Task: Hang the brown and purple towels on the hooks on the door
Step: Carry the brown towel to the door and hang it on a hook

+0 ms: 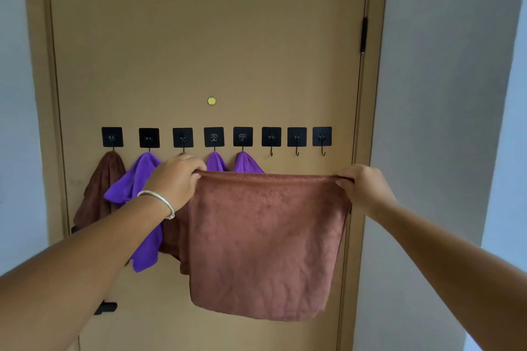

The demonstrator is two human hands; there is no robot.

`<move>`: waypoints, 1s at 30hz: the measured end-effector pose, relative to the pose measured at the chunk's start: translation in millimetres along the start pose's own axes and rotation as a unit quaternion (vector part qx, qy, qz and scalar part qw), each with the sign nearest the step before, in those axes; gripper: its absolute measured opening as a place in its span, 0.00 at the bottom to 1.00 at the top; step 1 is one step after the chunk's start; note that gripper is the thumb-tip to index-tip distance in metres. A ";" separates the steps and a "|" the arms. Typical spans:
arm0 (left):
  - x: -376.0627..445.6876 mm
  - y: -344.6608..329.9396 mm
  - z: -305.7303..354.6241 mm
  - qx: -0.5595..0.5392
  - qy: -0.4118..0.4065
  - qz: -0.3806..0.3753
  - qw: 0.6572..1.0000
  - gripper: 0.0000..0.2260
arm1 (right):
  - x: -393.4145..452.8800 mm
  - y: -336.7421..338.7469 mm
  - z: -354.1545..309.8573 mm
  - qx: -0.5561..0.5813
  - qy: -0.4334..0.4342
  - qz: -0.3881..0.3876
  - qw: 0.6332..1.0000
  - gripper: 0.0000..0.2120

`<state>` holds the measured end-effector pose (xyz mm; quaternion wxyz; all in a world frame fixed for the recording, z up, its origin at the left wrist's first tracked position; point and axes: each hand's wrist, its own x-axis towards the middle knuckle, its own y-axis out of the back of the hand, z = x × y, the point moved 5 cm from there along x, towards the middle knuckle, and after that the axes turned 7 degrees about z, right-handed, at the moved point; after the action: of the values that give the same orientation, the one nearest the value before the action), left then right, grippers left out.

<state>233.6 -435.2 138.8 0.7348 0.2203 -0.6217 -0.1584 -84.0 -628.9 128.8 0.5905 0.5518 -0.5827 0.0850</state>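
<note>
Holding a brown towel (265, 245) stretched flat by its top corners, the left hand (174, 179) and right hand (360, 188) have their fingers (188, 164) pinched closed on the cloth's upper edge. It hangs just below the row of black hooks (271, 138) on the tan door (205, 51), in front of them and not on any. Left of the three bare hooks at the row's right end, five hooks already carry towels: a dark brown one (99, 188) far left, then a purple towel (137, 179), another brown mostly hidden, and two more purple.
</note>
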 end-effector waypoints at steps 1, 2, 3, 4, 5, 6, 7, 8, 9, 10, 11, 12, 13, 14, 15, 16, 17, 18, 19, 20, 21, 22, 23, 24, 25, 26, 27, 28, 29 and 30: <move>5.4 -8.5 -3.2 0.006 -0.011 0.004 1.000 0.07 | 8.0 -8.7 1.4 0.005 0.018 0.005 1.000 0.12; 13.0 -19.2 -6.0 0.022 -0.033 0.008 0.999 0.09 | 17.5 -19.0 3.3 0.008 0.040 0.007 0.999 0.12; 17.7 -25.8 -6.1 0.043 -0.062 0.008 0.997 0.12 | 23.9 -26.2 3.2 0.005 0.064 0.006 0.998 0.13; 23.6 -33.3 -5.0 0.065 -0.096 0.003 0.993 0.15 | 31.2 -33.9 3.7 -0.008 0.087 0.000 0.996 0.14; 31.9 -43.8 -3.9 0.088 -0.134 -0.006 0.987 0.18 | 40.9 -43.2 6.6 -0.029 0.110 -0.009 0.994 0.15; 40.6 -54.9 -2.2 0.111 -0.173 -0.018 0.979 0.19 | 51.1 -51.6 8.9 -0.055 0.136 -0.020 0.989 0.16; 50.0 -66.2 -0.9 0.138 -0.206 -0.034 0.968 0.19 | 62.2 -59.5 10.3 -0.081 0.169 -0.035 0.982 0.17; 59.7 -77.2 -1.2 0.164 -0.226 -0.045 0.959 0.19 | 73.3 -68.0 11.7 -0.105 0.204 -0.048 0.972 0.18; 69.6 -87.6 -3.4 0.182 -0.232 -0.048 0.954 0.18 | 83.8 -76.8 13.1 -0.125 0.236 -0.059 0.962 0.19; 79.4 -97.4 -7.2 0.192 -0.226 -0.043 0.954 0.17 | 93.9 -86.2 15.6 -0.139 0.258 -0.067 0.954 0.20; 87.4 -106.4 -10.6 0.193 -0.216 -0.034 0.956 0.17 | 103.2 -95.9 18.5 -0.146 0.270 -0.073 0.949 0.22; 94.1 -114.9 -12.1 0.188 -0.210 -0.023 0.959 0.18 | 112.0 -106.2 22.1 -0.151 0.272 -0.080 0.947 0.24; 98.9 -123.2 -11.8 0.184 -0.211 -0.012 0.960 0.20 | 120.5 -116.3 25.8 -0.156 0.270 -0.086 0.946 0.26; 103.2 -131.3 -9.9 0.188 -0.214 -0.002 0.959 0.24 | 128.8 -126.1 29.2 -0.160 0.264 -0.090 0.947 0.27; 106.9 -139.5 -7.6 0.198 -0.219 0.006 0.955 0.29 | 136.4 -135.0 32.0 -0.164 0.255 -0.093 0.948 0.29; 110.9 -148.1 -5.8 0.215 -0.225 0.011 0.950 0.33 | 143.3 -142.9 34.1 -0.169 0.246 -0.093 0.950 0.30; 114.5 -156.8 -4.8 0.237 -0.225 0.002 0.945 0.36 | 149.3 -149.9 35.1 -0.175 0.239 -0.091 0.951 0.31; 118.1 -165.8 -4.9 0.258 -0.218 -0.018 0.941 0.37 | 154.5 -156.1 35.2 -0.183 0.234 -0.088 0.951 0.31; 122.5 -174.0 -5.9 0.275 -0.205 -0.042 0.938 0.37 | 159.2 -161.8 35.0 -0.192 0.231 -0.086 0.950 0.31; 127.6 -180.0 -6.7 0.286 -0.194 -0.061 0.936 0.35 | 163.8 -167.0 34.3 -0.202 0.229 -0.084 0.949 0.31; 132.7 -184.7 -6.6 0.294 -0.185 -0.071 0.935 0.33 | 168.3 -171.1 33.7 -0.211 0.227 -0.084 0.947 0.30; 138.2 -189.2 -6.6 0.301 -0.177 -0.075 0.934 0.32 | 173.2 -174.5 33.5 -0.221 0.225 -0.084 0.945 0.28; 143.0 -193.4 -7.4 0.309 -0.171 -0.079 0.932 0.31 | 178.0 -176.8 33.2 -0.230 0.224 -0.084 0.943 0.27; 146.9 -197.8 -8.6 0.315 -0.166 -0.085 0.931 0.31 | 181.6 -178.5 33.5 -0.238 0.221 -0.085 0.942 0.26; 149.7 -201.7 -10.5 0.321 -0.161 -0.090 0.929 0.30 | 184.3 -180.3 34.0 -0.246 0.219 -0.087 0.940 0.25; 152.3 -205.7 -12.5 0.327 -0.159 -0.091 0.927 0.30 | 186.4 -182.6 34.3 -0.255 0.218 -0.085 0.938 0.24; 155.2 -208.5 -15.1 0.332 -0.159 -0.091 0.925 0.30 | 188.1 -184.4 34.1 -0.264 0.217 -0.082 0.936 0.23; 159.0 -210.7 -17.7 0.333 -0.160 -0.091 0.925 0.30 | 189.7 -185.6 33.2 -0.269 0.216 -0.079 0.935 0.23; 162.3 -212.5 -20.1 0.334 -0.162 -0.091 0.924 0.30 | 190.7 -186.5 31.3 -0.271 0.215 -0.076 0.935 0.22; 164.3 -214.7 -21.4 0.334 -0.166 -0.090 0.924 0.29 | 190.8 -187.5 29.7 -0.272 0.215 -0.073 0.935 0.22</move>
<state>292.6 -698.8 162.9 0.4876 0.4783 -0.7292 -0.0418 96.2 -825.3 165.9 0.8338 0.3797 -0.4006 -0.0036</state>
